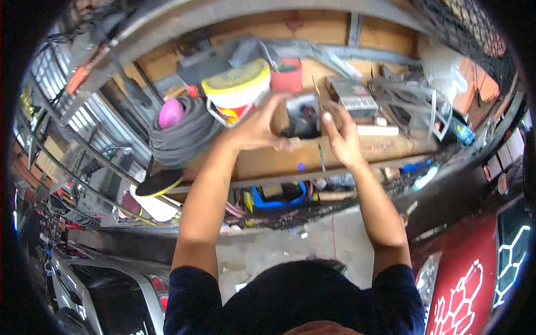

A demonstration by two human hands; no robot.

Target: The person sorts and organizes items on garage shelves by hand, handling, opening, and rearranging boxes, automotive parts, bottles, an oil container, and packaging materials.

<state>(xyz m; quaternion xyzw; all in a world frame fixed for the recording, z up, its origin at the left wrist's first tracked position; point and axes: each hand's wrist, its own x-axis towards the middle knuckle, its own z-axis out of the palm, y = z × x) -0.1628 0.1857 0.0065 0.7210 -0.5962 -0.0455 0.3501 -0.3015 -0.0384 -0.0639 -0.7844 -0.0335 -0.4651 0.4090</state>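
Note:
Over the shelf I hold a small opened box point(302, 102), apparently cardboard, with its open side facing me. Inside it sits a dark object point(304, 118), too blurred to name. My left hand point(258, 124) wraps round the box's left side, the thumb along its lower edge. On the other side, my right hand point(344, 137) grips the right edge or flap, thumb pointing up. Just left of the box stands a white bucket point(237, 92) with a yellow-rimmed lid. A red container point(286, 77) is behind the box.
A coiled grey hose point(187, 134) with a pink ball-like item point(171, 113) lies at left. To the right are a printed box point(357, 105) and tangled clear tubing point(410, 106). A blue-edged tray point(279, 196) sits lower down. Cars stand behind, one red point(463, 279).

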